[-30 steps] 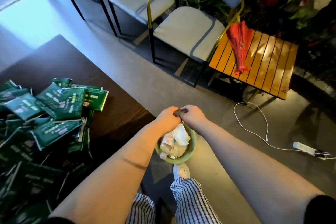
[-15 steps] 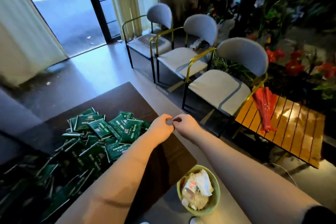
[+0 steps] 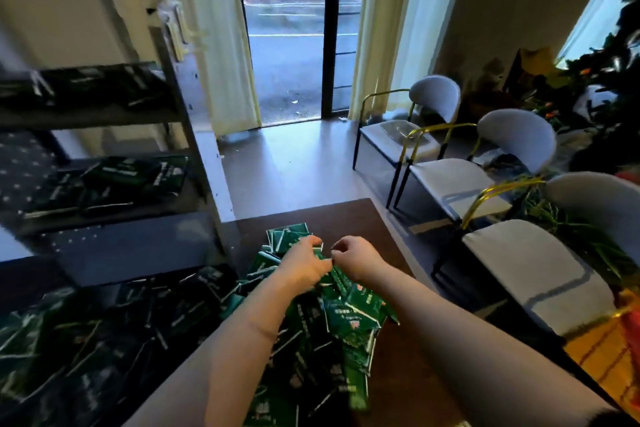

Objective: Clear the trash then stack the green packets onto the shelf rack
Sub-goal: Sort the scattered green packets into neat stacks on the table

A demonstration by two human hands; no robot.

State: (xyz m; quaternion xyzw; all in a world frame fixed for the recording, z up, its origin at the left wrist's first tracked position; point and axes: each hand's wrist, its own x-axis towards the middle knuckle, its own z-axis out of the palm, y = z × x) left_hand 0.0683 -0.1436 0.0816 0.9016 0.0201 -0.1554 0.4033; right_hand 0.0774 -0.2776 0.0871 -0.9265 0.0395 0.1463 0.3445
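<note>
A glass door (image 3: 287,45) flanked by pale curtains (image 3: 214,45) fills the far wall. At the left stands the grey shelf rack (image 3: 183,121). Its 2 visible shelves carry flat dark-green packs, which are blurred. A dark table (image 3: 349,215) takes up the lower part of the view, just beside the rack's front post. To the right, 3 grey chairs (image 3: 519,253) with yellow arm rails stand in a row on the floor, apart from the table.

The green packets (image 3: 353,315) lie in a loose heap on the table, spreading from the left edge of the view to the table's middle. Many overlap and tilt, and the brightest ones lie on the right side of the heap.

Both bare forearms reach in from the bottom edge over the heap. The left hand (image 3: 304,263) sits on top of the packets at the far end of the pile, its fingers curved down against them. The right hand (image 3: 356,258) is just beside it, fingers curled in toward the left hand — the 2 nearly meet at the fingertips. Blur hides the grip, so it cannot be told whether either hand pinches a packet or only touches it.
</note>
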